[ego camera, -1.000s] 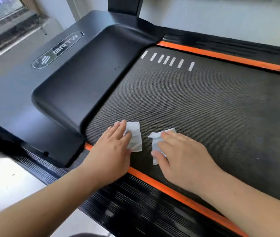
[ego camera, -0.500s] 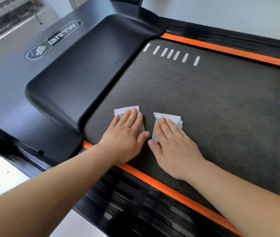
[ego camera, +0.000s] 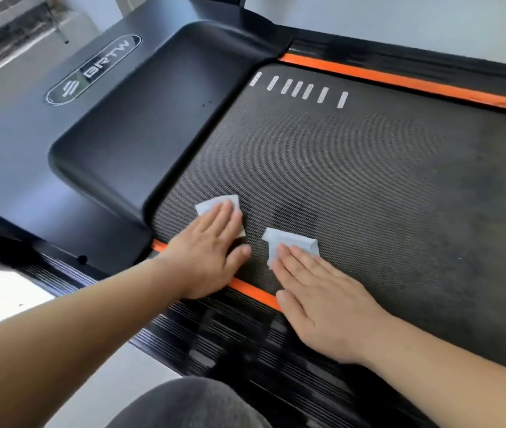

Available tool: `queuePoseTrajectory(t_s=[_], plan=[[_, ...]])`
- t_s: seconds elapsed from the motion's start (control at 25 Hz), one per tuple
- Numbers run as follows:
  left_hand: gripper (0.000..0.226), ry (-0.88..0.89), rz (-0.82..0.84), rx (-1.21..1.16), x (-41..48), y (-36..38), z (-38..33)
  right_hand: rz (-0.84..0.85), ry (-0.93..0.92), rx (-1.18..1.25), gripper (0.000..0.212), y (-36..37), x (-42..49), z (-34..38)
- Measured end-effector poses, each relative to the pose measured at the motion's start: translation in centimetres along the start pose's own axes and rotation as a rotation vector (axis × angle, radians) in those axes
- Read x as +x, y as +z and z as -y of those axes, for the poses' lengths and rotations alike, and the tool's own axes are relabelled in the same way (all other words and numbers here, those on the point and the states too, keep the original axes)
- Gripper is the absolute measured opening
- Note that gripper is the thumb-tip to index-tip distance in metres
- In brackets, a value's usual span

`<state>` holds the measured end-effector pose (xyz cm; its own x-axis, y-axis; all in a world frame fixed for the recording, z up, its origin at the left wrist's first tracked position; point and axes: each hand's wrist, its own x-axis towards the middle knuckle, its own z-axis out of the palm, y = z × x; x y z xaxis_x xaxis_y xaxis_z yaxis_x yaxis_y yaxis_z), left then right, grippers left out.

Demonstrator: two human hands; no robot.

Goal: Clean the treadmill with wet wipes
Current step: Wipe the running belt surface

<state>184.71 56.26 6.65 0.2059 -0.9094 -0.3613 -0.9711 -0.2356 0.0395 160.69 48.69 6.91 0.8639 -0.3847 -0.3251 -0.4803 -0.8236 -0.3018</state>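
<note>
Pressing down with left hand point(ego camera: 211, 257), laid straight and flat, on a folded wet wipe point(ego camera: 214, 203) at the near corner of the treadmill belt point(ego camera: 369, 180); same from right hand point(ego camera: 325, 307), flat atop a second wipe point(ego camera: 295, 242) just beside. Looks limp, thin, damp, apt to bunch on that textured weave; best pinned mid-sheet under flat pressure, not pinched.
</note>
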Motion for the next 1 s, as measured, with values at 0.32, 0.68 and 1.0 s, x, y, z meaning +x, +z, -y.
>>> queuePoseTrajectory(t_s=[0.32,0.68,1.0], plan=[[0.085,0.166,-0.075,-0.012,1.0,-0.3,0.5,-0.144,0.117,0.115,0.095,-1.5,5.9,-0.2],[0.09,0.172,-0.076,-0.005,1.6,0.2,2.3,-0.033,0.381,0.079,0.076,-2.8,3.4,-2.7],[0.079,0.359,-0.05,0.026,1.2,-0.3,-2.6,0.121,0.094,0.11,0.073,-2.8,-0.8,0.7]])
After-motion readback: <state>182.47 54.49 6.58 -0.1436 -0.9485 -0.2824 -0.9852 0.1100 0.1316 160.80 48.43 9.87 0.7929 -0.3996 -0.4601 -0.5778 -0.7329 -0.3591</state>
